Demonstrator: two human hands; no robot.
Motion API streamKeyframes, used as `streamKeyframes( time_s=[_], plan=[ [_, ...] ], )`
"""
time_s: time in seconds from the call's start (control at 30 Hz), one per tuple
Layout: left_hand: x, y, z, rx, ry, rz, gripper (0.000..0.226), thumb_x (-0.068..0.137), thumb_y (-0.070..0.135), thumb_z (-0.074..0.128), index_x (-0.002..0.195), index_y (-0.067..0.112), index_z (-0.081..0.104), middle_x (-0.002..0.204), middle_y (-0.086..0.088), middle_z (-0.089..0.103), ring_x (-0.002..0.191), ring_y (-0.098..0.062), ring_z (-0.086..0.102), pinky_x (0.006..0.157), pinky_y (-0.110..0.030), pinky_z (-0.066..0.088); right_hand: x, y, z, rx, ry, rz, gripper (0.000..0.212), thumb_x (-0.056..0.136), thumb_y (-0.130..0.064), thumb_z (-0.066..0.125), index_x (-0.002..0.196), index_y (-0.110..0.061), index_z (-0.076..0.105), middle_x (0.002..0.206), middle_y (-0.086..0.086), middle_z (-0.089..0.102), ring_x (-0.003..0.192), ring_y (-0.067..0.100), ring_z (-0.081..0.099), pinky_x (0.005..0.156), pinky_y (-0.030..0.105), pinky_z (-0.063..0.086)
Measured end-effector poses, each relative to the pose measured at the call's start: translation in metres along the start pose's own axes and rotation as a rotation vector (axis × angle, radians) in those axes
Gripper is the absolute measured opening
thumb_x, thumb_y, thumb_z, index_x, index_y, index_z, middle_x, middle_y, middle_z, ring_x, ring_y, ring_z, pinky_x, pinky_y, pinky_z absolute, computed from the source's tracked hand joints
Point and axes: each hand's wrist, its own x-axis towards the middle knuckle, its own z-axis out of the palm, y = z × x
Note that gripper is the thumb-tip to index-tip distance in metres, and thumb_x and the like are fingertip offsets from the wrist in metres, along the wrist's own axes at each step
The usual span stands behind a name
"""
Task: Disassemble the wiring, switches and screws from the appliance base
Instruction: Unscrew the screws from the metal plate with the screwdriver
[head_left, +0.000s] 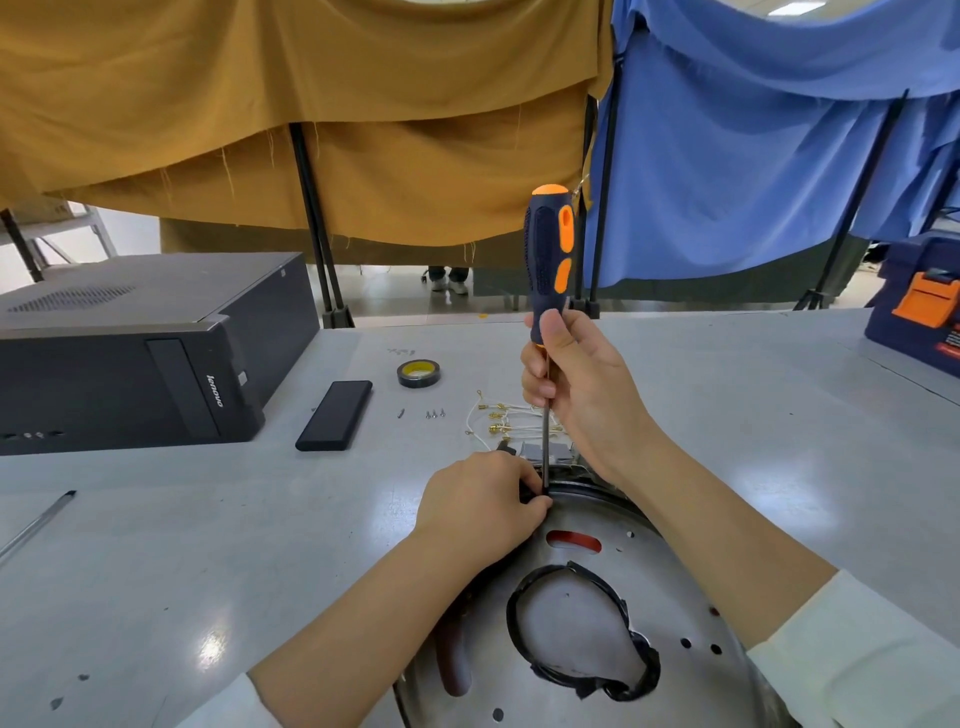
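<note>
**benchrat:** so where's the appliance base (597, 623) sitting? Round metal plate at the near edge of the grey desk (260, 519), right in front of the person, with a black-taped cutout in the middle and a red slot above it.

**solderpaws:** yep. The right hand (576, 384) is curled round the screwdriver (550, 270), pinching it low where the orange-and-dark handle meets the shaft. It stands upright, tip down at the far rim of the base. The left hand (483, 504) has its fingers curled on a small black part right at that tip; can't tell what it is.

**benchrat:** loose bits? White wires (511, 421) with brass terminals lie just beyond the base, a few screws (434, 413) left of them, then a tape roll (418, 372), a flat black case (335, 415) and a Lenovo computer (140, 353) further left.
</note>
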Motion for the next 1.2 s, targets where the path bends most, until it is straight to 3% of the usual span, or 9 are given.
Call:
streamKeyframes(
  time_s=[0.1,0.3,0.4,0.53,0.73,0.83,0.93,1.07,1.2],
  plan=[
    [0.000,0.000,0.001,0.004,0.010,0.007,0.018,0.085,0.048,0.057,0.093,0.035,0.066,0.094,0.013,0.066,0.084,-0.010,0.059,0.062,-0.023,0.037,0.000,0.001,0.002,0.016,-0.009,0.016,0.035,0.098,-0.039,0.038,0.105,-0.013,0.060,0.066,-0.003,0.043,0.052,0.009,0.033,0.054,0.024,0.031],
    [0.002,0.000,0.004,0.031,0.031,0.075,0.017,0.087,0.045,0.056,0.089,0.031,0.065,0.104,0.013,0.060,0.091,-0.010,0.058,0.065,-0.024,0.039,0.001,-0.004,0.004,0.067,-0.041,0.072,0.041,0.089,-0.046,0.045,0.108,-0.011,0.052,0.060,-0.007,0.039,0.051,0.008,0.026,0.052,0.024,0.025],
    [0.004,0.000,0.004,0.041,0.026,0.110,0.017,0.087,0.044,0.056,0.089,0.029,0.064,0.107,0.014,0.058,0.092,-0.009,0.057,0.065,-0.024,0.037,-0.002,-0.008,0.006,-0.050,0.018,0.040,0.026,0.089,-0.037,0.057,0.100,-0.014,0.051,0.058,-0.008,0.035,0.049,0.008,0.028,0.049,0.023,0.026],
    [0.004,-0.001,0.002,0.020,0.034,0.124,0.012,0.084,0.043,0.058,0.082,0.032,0.062,0.103,0.015,0.058,0.086,-0.007,0.056,0.062,-0.022,0.035,-0.005,-0.016,0.003,-0.040,0.025,0.024,0.007,0.097,-0.022,0.052,0.091,-0.018,0.050,0.057,-0.006,0.034,0.049,0.009,0.027,0.052,0.028,0.024],
    [0.005,0.000,-0.004,-0.025,0.057,0.117,0.009,0.080,0.042,0.061,0.076,0.035,0.056,0.094,0.017,0.056,0.081,-0.003,0.053,0.058,-0.017,0.035,-0.009,-0.037,-0.005,-0.253,0.012,-0.032,0.011,0.100,-0.019,0.046,0.092,-0.014,0.051,0.060,-0.003,0.056,0.054,0.015,0.051,0.057,0.027,0.048],
    [0.005,0.002,-0.003,-0.001,0.035,0.137,0.012,0.081,0.042,0.060,0.075,0.035,0.052,0.091,0.016,0.054,0.079,-0.003,0.051,0.055,-0.016,0.031,-0.010,-0.042,-0.006,-0.404,-0.034,-0.028,0.010,0.100,-0.023,0.045,0.095,-0.016,0.051,0.064,-0.005,0.061,0.058,0.012,0.058,0.062,0.022,0.050],
    [0.004,0.005,-0.002,0.065,-0.021,0.145,0.012,0.083,0.041,0.059,0.079,0.030,0.055,0.093,0.012,0.057,0.082,-0.009,0.056,0.060,-0.023,0.034,-0.013,-0.040,-0.001,-0.526,-0.118,0.023,0.012,0.101,-0.025,0.042,0.098,-0.016,0.049,0.070,-0.002,0.057,0.058,0.010,0.052,0.067,0.029,0.049],
    [0.004,0.007,0.000,0.080,-0.052,0.131,0.015,0.085,0.039,0.058,0.079,0.026,0.052,0.096,0.008,0.057,0.085,-0.016,0.058,0.064,-0.025,0.039,-0.012,-0.036,0.006,-0.361,-0.122,0.076,0.013,0.101,-0.023,0.043,0.092,-0.014,0.045,0.065,-0.004,0.038,0.053,0.007,0.036,0.059,0.024,0.041],
    [0.004,0.009,0.000,0.109,-0.093,0.138,0.017,0.089,0.037,0.054,0.085,0.021,0.049,0.104,0.001,0.055,0.089,-0.020,0.057,0.068,-0.029,0.042,-0.011,-0.035,0.010,-0.273,-0.054,0.083,0.018,0.098,-0.026,0.049,0.082,-0.019,0.046,0.060,-0.006,0.034,0.050,0.007,0.033,0.055,0.024,0.035]
  ],
)
